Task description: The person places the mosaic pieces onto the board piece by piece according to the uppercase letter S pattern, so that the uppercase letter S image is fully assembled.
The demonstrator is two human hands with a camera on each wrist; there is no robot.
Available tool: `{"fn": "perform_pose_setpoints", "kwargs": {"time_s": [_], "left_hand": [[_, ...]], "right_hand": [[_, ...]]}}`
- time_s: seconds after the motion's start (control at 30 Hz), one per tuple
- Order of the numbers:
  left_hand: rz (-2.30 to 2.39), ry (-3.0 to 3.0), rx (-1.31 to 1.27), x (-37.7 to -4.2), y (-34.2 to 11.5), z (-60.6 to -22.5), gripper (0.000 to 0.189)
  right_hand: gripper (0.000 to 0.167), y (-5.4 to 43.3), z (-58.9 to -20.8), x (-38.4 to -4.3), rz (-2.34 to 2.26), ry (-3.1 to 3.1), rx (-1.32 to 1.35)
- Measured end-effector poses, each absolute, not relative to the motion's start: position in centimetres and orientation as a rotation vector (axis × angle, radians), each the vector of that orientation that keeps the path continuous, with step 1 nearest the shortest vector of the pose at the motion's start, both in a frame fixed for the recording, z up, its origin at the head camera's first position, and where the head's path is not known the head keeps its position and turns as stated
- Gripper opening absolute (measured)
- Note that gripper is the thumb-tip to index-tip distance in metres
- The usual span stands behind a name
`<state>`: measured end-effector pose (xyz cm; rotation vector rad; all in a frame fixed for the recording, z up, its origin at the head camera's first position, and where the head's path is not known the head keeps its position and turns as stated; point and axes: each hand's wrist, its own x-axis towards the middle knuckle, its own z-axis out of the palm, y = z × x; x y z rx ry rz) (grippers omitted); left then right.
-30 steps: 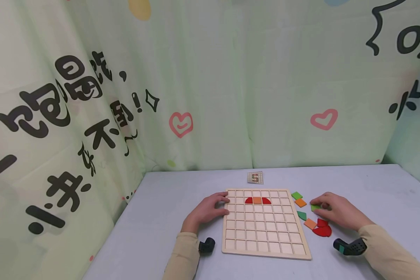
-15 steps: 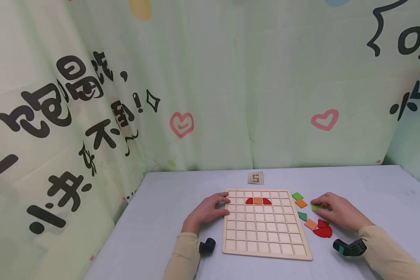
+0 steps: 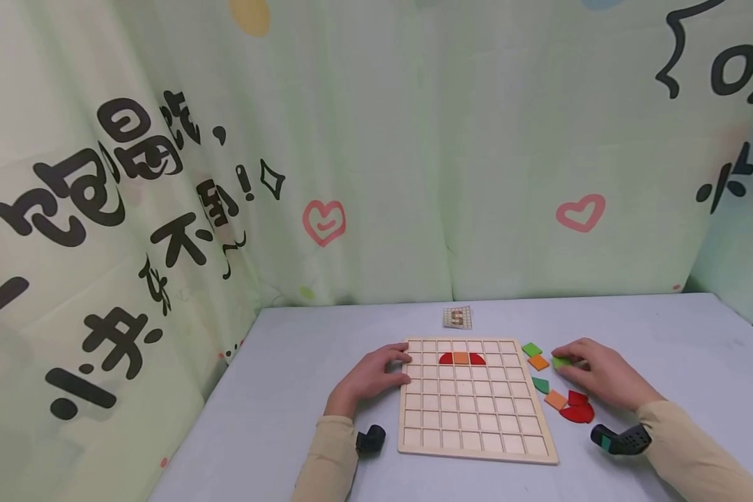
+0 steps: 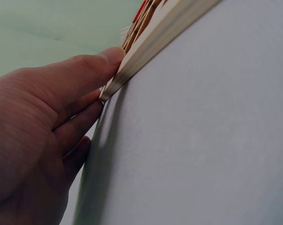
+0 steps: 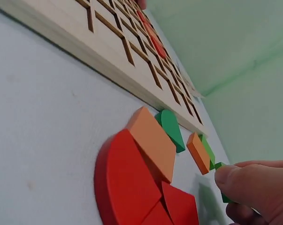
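My left hand (image 3: 374, 375) rests against the left edge of a wooden grid board (image 3: 477, 422), fingers extended. In the left wrist view its thumb (image 4: 92, 70) touches the board's rim. On the board's second row sit a red piece (image 3: 445, 359), an orange square (image 3: 461, 358) and another red piece (image 3: 477, 359). To the right of the board, my right hand (image 3: 605, 373) pinches a light green block (image 3: 561, 362) between thumb and fingers. In the right wrist view the hand covers most of that green block (image 5: 225, 197).
Beside the board's right edge lie a green block (image 3: 531, 350), an orange square (image 3: 538, 362), a dark green rounded piece (image 3: 541, 385), a second orange square (image 3: 555, 400) and red pieces (image 3: 577, 414). A small patterned card (image 3: 457, 318) lies behind the board, near the curtain (image 3: 376, 139).
My right hand has shifted slightly away from me and to the left, carrying the light green block with it. The left hand and the board stay in place.
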<state>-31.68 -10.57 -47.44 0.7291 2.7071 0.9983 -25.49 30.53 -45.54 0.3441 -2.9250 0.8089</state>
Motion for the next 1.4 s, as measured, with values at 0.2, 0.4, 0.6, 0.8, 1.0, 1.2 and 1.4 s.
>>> {"fn": "perform_pose_setpoints", "kwargs": {"time_s": [0.2,0.4,0.6,0.8,1.0,1.2,1.4], "left_hand": [[1.006,2.705,0.719,-31.7,-10.5,-47.4,0.039],[1.014,2.703,0.721,-31.6,-10.5,-47.3,0.039],[1.013,2.701,0.723,-31.6,-10.5,-47.2,0.039],[0.995,2.709,0.736,-31.7,-10.6,-47.3,0.039],[0.996,2.707,0.732,-31.7,-10.6,-47.4,0.039],[0.986,2.71,0.74,-31.8,-10.5,-47.6,0.039],[0.976,2.715,0.731,-31.9,-10.6,-47.5,0.039]], "right_hand": [[0.033,29.4,-45.0,-25.6,0.837,-2.885,0.369],[0.037,27.6,-44.5,-25.6,0.926,-2.881,0.371],[0.034,25.3,-44.2,-25.8,0.943,-2.876,0.465],[0.03,22.6,-44.2,-26.5,0.988,-2.881,0.56],[0.026,19.8,-44.3,-27.5,0.982,-2.869,0.662],[0.024,17.6,-44.6,-28.4,0.904,-2.875,0.78],[0.018,15.9,-44.8,-29.1,0.809,-2.893,0.841]]}}
